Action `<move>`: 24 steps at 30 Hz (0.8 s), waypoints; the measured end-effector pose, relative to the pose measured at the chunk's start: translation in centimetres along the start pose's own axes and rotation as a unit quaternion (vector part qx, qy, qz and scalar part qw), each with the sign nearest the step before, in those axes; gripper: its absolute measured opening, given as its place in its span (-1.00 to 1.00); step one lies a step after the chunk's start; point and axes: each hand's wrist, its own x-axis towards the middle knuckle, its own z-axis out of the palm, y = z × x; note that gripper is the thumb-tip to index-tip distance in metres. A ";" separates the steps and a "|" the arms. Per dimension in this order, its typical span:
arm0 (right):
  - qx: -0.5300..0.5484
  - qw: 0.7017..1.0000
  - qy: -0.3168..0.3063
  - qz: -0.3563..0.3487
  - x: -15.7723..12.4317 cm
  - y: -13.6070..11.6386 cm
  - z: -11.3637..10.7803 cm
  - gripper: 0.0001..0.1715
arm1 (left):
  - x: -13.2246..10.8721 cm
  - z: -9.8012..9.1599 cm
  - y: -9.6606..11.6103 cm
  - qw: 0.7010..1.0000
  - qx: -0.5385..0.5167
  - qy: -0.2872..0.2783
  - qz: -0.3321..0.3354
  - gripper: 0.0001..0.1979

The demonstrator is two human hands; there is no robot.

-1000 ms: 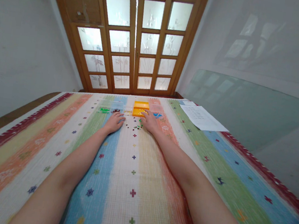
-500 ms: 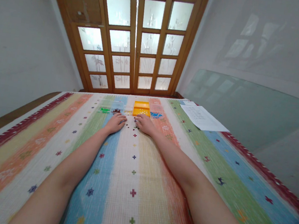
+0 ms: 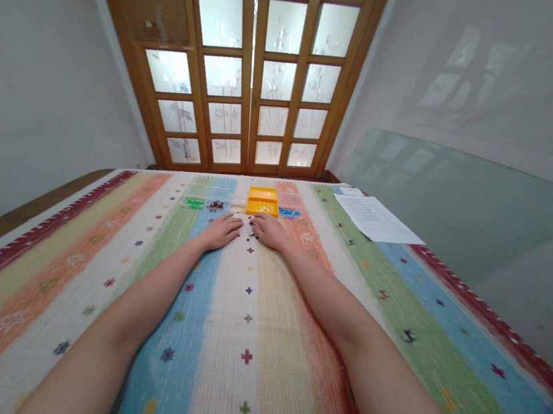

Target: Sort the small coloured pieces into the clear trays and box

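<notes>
Left hand [image 3: 223, 232] and right hand [image 3: 268, 230] rested palm-down, fingers loosely curled, any pinch indiscernible; small dark pieces [image 3: 253, 236] lay between, nearer the right hand's fingertips, yellow box [image 3: 263, 194] just beyond that hand.

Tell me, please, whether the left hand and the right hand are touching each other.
Apart: the head view shows a narrow strip of pale tablecloth between the left hand and the right hand.
</notes>
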 end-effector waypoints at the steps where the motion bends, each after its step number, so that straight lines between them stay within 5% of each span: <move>1: 0.000 1.000 0.002 0.001 0.0 0.1 0.1 -0.62 | 0.1 0.0 0.2 1.000 0.007 0.000 0.003 -0.48; 12: 0.019 1.000 -0.004 0.003 0.0 0.5 0.8 -0.50 | 0.4 -0.2 1.7 1.000 -0.016 -0.005 0.021 -0.48; 19: 0.108 0.993 -0.037 -0.002 0.4 0.8 1.4 -0.41 | 0.4 0.3 0.5 0.995 -0.024 0.081 -0.049 -0.58; 24: 0.134 0.990 -0.024 0.028 0.7 0.4 1.2 -0.38 | 0.3 0.8 -0.2 0.995 -0.025 0.091 -0.041 -0.62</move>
